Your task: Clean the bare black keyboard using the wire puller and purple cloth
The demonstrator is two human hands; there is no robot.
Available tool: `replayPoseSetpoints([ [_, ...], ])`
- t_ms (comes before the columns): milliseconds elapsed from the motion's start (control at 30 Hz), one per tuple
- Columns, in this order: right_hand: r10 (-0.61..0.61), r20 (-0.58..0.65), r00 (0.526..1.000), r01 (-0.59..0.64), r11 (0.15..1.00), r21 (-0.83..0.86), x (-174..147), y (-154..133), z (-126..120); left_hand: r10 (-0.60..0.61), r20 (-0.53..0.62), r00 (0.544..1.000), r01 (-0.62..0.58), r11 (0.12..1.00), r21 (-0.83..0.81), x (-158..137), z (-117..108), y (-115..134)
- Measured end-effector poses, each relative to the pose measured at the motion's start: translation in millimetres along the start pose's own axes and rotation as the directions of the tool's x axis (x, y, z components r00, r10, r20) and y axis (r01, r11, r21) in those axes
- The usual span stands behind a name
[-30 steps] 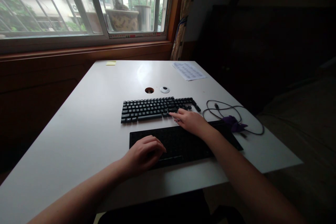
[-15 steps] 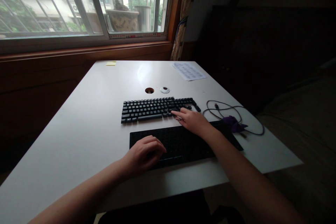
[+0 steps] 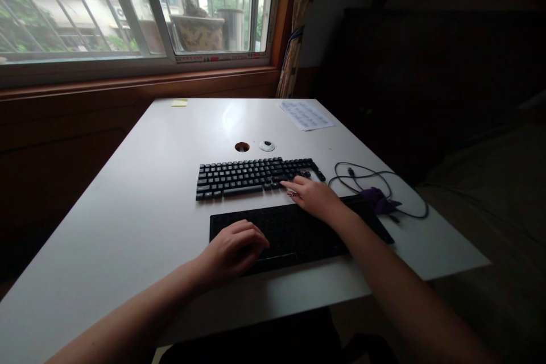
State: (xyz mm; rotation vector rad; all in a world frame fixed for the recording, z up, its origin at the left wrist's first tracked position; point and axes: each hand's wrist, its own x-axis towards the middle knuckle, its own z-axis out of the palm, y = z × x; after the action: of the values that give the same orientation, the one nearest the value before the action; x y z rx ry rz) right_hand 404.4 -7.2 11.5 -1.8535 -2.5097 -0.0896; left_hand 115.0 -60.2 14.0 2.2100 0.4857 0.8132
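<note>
Rows of loose dark keycaps (image 3: 243,173) lie on the white table, laid out in a keyboard pattern with gaps at the right. In front of them is a black keyboard base (image 3: 315,233), its surface too dark to make out in detail. My right hand (image 3: 313,196) reaches over the base, index finger stretched out at the lower right keycaps; whether it touches one I cannot tell. A ring shows on this hand. My left hand (image 3: 239,244) is at the base's left front part, fingers curled in and pressed together; what they hold, if anything, is hidden.
A dark cable (image 3: 384,173) with a purple tie (image 3: 377,200) lies right of the base. Behind the keycaps are a round hole (image 3: 242,147) and a white round cover (image 3: 267,146). Printed sheets (image 3: 307,116) and a yellow note (image 3: 180,103) lie near the far edge.
My right index finger has shifted very slightly to the right over the keycaps. The view has moved a little; my left hand stays in its place on the base.
</note>
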Motion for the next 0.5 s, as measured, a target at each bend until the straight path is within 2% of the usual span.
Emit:
replayPoseSetpoints([
  [500,-0.004,-0.001,1.000,0.004,0.998,0.057,-0.1,5.1,3.4,-0.004,0.009,1.000,0.004,1.000,0.003,-0.9,0.1,-0.2],
])
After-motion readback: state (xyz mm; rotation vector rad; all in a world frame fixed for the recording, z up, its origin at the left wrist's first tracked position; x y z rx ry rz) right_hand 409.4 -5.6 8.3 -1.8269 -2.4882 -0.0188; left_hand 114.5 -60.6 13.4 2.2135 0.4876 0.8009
